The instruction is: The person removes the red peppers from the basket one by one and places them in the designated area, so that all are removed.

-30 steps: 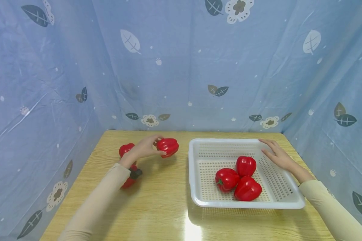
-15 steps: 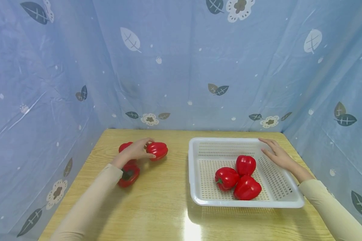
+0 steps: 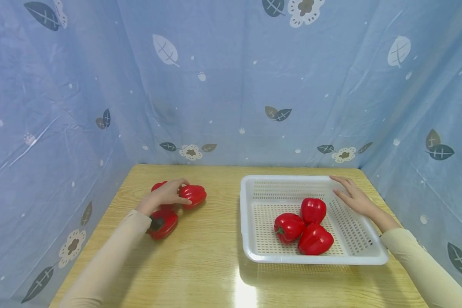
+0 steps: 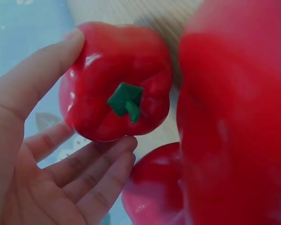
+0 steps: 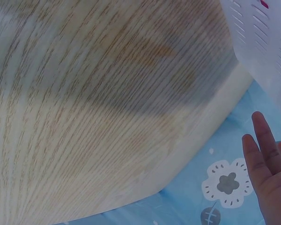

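My left hand [image 3: 163,196] grips a red bell pepper [image 3: 193,196] low over the left part of the table. In the left wrist view the thumb lies on one side of this bell pepper [image 4: 126,61] and the fingers on the other, with its green stem facing the camera. Two more red peppers lie close by: one [image 3: 164,225] by the wrist, another [image 3: 159,185] partly hidden behind the hand. At the right, my right hand [image 3: 355,200] rests at the right rim of a white plastic basket [image 3: 315,261], its fingers extended.
Inside the basket, three red peppers [image 3: 314,239] lie together toward the front. A wooden table [image 3: 204,256] carries everything, and a blue patterned curtain [image 3: 231,85] surrounds its back and sides.
My left hand has moved left and slightly down with the bell pepper, ending nearer the other two on the table. The right hand has stayed at the basket rim.
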`<state>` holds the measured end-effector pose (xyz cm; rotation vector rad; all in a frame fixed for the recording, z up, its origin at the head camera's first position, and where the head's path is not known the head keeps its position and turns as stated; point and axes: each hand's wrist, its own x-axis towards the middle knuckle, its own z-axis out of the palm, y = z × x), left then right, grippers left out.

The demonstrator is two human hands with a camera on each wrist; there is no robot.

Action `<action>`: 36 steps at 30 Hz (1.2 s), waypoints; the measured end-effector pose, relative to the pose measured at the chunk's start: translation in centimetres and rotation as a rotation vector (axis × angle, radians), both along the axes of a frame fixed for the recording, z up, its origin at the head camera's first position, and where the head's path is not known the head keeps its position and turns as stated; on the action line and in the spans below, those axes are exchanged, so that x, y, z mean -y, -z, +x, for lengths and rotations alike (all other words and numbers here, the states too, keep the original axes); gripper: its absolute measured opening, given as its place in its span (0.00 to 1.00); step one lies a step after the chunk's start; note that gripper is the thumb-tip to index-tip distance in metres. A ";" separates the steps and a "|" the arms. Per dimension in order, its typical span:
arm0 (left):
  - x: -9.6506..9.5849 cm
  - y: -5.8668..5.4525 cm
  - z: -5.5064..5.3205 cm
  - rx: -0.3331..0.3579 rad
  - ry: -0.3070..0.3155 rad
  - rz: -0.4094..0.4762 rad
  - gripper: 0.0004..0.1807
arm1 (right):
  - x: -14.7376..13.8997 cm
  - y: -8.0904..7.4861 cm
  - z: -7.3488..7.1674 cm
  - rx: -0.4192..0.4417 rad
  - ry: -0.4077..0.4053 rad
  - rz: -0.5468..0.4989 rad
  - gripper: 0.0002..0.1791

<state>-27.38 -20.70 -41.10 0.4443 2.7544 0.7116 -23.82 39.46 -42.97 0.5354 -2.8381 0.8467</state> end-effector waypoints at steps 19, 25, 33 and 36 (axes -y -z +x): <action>-0.1 -0.2 0.4 0.059 -0.049 -0.009 0.42 | -0.2 0.2 -0.1 -0.010 -0.005 0.005 0.28; 0.0 -0.4 0.1 0.043 -0.042 -0.026 0.42 | -0.1 0.2 -0.1 -0.007 -0.005 0.005 0.28; 0.2 -1.1 0.1 -0.030 0.063 -0.032 0.37 | -0.2 0.3 -0.2 -0.015 -0.010 -0.001 0.28; 0.2 -1.1 0.0 -0.039 0.070 -0.028 0.36 | -0.2 0.3 -0.2 -0.019 -0.014 -0.003 0.28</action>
